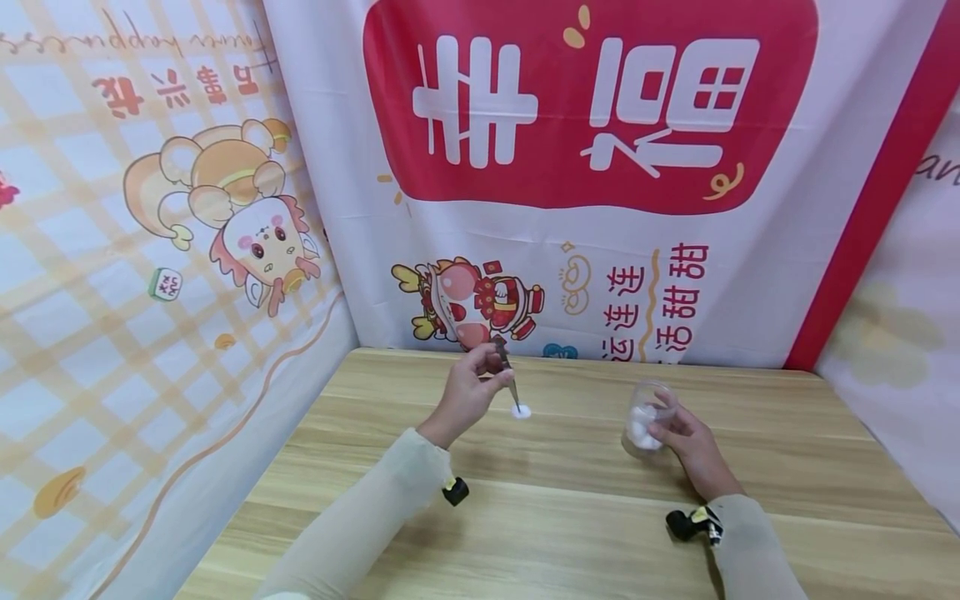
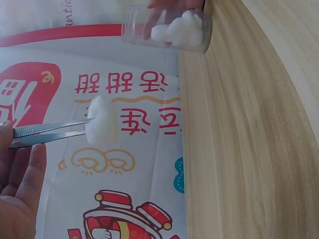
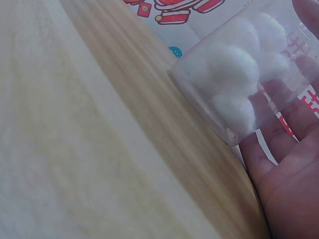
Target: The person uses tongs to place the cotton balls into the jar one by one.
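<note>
My left hand [image 1: 467,393] pinches a pair of metal tweezers [image 2: 50,130] between thumb and fingers. At the tweezers' tips is a white cotton ball [image 2: 101,122], which in the head view shows as a small white patch over the tabletop. My right hand [image 1: 692,440] grips a clear plastic jar [image 1: 647,393] from its right side. Several more cotton balls [image 3: 234,69] lie in a heap inside the jar, seen through its wall. Some of the right fingers show through the clear plastic.
The wood-grain table [image 1: 555,533] ends against a hanging cloth [image 1: 600,225] with red lettering and cartoon figures. A checked, printed cloth [image 1: 172,333] hangs on the left. Black wrist cameras, one [image 1: 454,491] on the left and another [image 1: 684,525] on the right, sit at the sleeves.
</note>
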Available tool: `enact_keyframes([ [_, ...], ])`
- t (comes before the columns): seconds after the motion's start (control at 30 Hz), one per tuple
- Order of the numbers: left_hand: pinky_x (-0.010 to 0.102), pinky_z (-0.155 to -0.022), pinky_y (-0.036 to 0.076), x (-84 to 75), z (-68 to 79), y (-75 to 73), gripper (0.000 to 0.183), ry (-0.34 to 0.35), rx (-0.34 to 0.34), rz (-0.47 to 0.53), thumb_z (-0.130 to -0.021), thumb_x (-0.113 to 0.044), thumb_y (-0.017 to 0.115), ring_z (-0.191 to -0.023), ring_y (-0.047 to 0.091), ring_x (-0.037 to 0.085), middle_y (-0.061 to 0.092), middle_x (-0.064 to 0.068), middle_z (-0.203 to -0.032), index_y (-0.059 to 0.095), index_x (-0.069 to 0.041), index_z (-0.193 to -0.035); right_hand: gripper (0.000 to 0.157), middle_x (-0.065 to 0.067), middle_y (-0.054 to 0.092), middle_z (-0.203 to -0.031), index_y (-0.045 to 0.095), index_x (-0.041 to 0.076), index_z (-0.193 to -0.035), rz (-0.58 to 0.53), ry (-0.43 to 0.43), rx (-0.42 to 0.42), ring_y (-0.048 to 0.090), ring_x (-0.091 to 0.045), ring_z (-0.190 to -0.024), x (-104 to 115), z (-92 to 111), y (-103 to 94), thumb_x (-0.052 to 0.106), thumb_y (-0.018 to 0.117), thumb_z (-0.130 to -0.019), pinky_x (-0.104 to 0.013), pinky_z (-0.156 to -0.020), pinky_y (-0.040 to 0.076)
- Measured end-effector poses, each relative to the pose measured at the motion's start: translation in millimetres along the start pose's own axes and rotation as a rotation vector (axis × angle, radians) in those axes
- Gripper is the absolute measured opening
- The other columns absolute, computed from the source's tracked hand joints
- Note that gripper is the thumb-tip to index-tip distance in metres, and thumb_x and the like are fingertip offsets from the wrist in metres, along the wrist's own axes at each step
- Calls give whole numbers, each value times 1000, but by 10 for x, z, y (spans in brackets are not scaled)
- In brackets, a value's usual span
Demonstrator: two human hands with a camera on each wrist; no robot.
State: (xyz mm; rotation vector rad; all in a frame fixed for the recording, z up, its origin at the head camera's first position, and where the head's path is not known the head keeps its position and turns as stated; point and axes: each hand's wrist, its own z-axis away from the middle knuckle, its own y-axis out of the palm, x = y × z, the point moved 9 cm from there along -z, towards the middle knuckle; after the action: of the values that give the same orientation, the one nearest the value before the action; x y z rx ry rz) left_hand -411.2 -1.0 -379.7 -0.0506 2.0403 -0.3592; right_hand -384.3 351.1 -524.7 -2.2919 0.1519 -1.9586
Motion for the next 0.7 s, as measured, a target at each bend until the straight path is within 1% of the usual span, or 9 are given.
enact_keyframes([
  [0.1, 31, -79, 58, -11, -8, 26, 29, 1, 9, 17, -89, -6, 70, -90, 65, 21, 64, 9, -98, 63, -8, -118, 69, -4, 52, -139, 34, 17, -152, -1, 2, -1, 54, -4, -112, -4, -4, -4, 30, 68, -93, -14, -90, 42],
  [0.2, 31, -78, 58, -46, -14, 51, 29, 21, 16, 39, -89, -10, 71, -89, 65, 20, 64, 7, -98, 64, -11, -117, 70, -3, 53, -138, 34, 16, -151, 0, 10, -8, 54, -4, -112, -13, -5, -14, 31, 68, -92, -14, -90, 42],
  [0.3, 31, -78, 58, -84, -29, 87, 27, 54, 27, 49, -89, -14, 71, -89, 65, 19, 65, 6, -97, 64, -14, -116, 70, -6, 51, -141, 34, 17, -152, 4, 20, -11, 53, -3, -114, -22, -5, -19, 31, 68, -92, -13, -90, 41],
  [0.43, 31, -79, 58, -137, -45, 136, 26, 85, 42, 53, -90, -13, 70, -89, 65, 19, 66, 6, -97, 64, -14, -115, 70, -13, 46, -145, 34, 19, -152, 5, 28, -8, 50, -2, -116, -24, -2, -15, 33, 68, -92, -12, -91, 39],
  [0.6, 32, -79, 58, -144, -61, 166, 27, 74, 36, 58, -90, -8, 70, -90, 65, 20, 65, 6, -97, 64, -13, -116, 71, -16, 42, -147, 32, 19, -152, 7, 23, 1, 49, -3, -117, -13, 0, 0, 33, 67, -93, -11, -92, 38],
  [0.7, 32, -79, 58, -133, -75, 183, 27, 67, 36, 61, -89, -11, 71, -90, 65, 20, 65, 7, -98, 64, -12, -115, 71, -16, 43, -147, 32, 17, -153, 9, 13, 2, 49, -2, -117, -12, -5, -5, 31, 67, -93, -11, -92, 37],
])
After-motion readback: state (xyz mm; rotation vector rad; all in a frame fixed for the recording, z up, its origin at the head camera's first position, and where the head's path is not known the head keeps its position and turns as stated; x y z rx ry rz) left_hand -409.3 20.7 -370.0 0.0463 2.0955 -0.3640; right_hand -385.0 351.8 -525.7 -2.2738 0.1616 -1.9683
